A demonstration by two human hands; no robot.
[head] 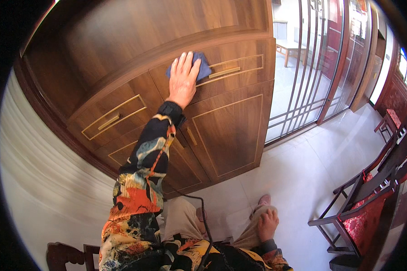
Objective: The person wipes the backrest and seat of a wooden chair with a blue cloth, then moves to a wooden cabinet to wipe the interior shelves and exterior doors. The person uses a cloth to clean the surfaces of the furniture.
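Note:
A folded dark blue cloth [202, 66] lies under my left hand [183, 79], which presses it flat against the upper right drawer front of a brown wooden cabinet [227, 135]. The cloth's right edge meets the left end of that drawer's brass-coloured bar handle [225, 72]. A second drawer with a similar handle [109, 122] is at the left. Below the drawers, two cabinet doors are closed. My right hand [268, 223] rests on my right knee, with nothing seen in it; its fingers are bent over the trouser leg.
Dark wooden chairs with red patterned cushions [363, 220] stand at the right. A glass sliding door with dark bars [300, 67] adjoins the cabinet. A pale curtain [54, 155] hangs at the left. A black cable [203, 216] runs past my lap, above the tiled floor.

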